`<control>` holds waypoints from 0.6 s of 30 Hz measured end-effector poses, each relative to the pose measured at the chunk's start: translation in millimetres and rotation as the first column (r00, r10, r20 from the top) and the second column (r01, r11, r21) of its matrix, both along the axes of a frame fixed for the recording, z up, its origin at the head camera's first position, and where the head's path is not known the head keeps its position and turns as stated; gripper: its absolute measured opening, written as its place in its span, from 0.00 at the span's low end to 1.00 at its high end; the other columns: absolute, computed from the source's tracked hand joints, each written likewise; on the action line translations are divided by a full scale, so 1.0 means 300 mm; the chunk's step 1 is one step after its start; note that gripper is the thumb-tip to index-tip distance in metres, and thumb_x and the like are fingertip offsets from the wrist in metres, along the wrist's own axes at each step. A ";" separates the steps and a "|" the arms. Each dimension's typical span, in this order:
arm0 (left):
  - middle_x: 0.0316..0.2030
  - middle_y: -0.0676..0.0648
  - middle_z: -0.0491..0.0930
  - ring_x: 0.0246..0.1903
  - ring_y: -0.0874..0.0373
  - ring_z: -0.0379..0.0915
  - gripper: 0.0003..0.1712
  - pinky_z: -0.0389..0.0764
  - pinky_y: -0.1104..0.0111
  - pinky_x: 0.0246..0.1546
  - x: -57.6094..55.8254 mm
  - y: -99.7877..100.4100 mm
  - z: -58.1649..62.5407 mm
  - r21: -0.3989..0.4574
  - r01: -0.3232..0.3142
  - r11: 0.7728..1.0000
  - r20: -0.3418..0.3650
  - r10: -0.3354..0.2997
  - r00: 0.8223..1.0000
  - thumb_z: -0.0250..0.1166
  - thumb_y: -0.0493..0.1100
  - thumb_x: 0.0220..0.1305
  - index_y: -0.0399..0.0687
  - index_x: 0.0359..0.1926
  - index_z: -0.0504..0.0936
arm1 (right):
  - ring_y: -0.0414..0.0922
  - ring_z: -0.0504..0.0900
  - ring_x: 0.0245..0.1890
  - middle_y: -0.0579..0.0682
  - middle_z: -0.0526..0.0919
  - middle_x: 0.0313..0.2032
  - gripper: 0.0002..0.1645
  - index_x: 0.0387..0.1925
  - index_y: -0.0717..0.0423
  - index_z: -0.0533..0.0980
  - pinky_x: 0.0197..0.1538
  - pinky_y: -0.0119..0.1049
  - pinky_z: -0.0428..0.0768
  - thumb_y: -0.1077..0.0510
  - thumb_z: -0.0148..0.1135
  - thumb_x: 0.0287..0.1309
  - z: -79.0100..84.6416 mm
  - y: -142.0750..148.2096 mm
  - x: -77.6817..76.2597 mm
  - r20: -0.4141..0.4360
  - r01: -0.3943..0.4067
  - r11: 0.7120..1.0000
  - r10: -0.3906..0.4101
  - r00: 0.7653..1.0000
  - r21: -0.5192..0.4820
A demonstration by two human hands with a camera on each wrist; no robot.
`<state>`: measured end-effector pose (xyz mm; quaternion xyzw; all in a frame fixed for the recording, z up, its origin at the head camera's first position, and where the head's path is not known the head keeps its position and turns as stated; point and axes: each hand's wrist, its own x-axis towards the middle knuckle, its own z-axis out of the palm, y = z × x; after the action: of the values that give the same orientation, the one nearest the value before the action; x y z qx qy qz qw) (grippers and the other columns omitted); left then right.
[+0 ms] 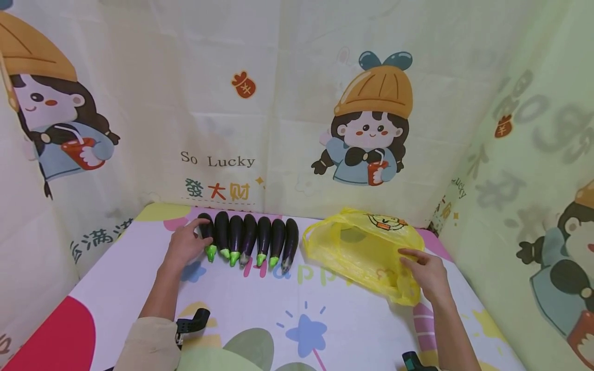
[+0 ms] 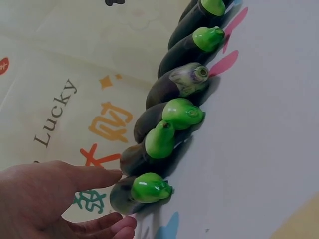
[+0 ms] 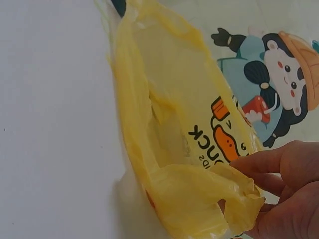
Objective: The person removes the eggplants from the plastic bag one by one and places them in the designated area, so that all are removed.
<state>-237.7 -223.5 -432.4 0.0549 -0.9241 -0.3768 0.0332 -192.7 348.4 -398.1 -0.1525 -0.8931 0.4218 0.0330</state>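
Several dark purple eggplants (image 1: 263, 237) lie side by side in a row, most with green stem ends facing the person. My left hand (image 1: 186, 242) is at the leftmost eggplant (image 2: 122, 195), its fingers and thumb spread on either side of it. In the left wrist view, one fingertip reaches between this eggplant and its neighbour (image 2: 134, 159). To the right of the row lies a yellow plastic bag (image 1: 366, 252) with its mouth held apart. My right hand (image 1: 428, 273) pinches the bag's right edge between thumb and fingers; the bag partly hides its fingertips in the right wrist view.
The table (image 1: 260, 314) has a white printed cover. Cloth walls (image 1: 287, 129) with cartoon figures stand close behind and at both sides. The bag's left handle spreads close to the rightmost eggplant (image 1: 290, 245).
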 end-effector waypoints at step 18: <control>0.56 0.30 0.78 0.54 0.37 0.76 0.31 0.83 0.47 0.49 0.078 0.098 0.166 -0.064 0.171 0.983 -0.142 -0.178 0.974 0.65 0.43 0.71 0.49 0.73 0.72 | 0.70 0.62 0.72 0.74 0.57 0.76 0.32 0.72 0.54 0.72 0.55 0.56 0.75 0.47 0.60 0.72 0.112 0.002 0.050 0.022 -0.043 0.991 0.040 0.999 0.128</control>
<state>-214.1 -194.2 -382.5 -0.0553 -0.9297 -0.3575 0.0696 -177.6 349.0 -364.6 -0.1356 -0.9216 0.3627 0.0251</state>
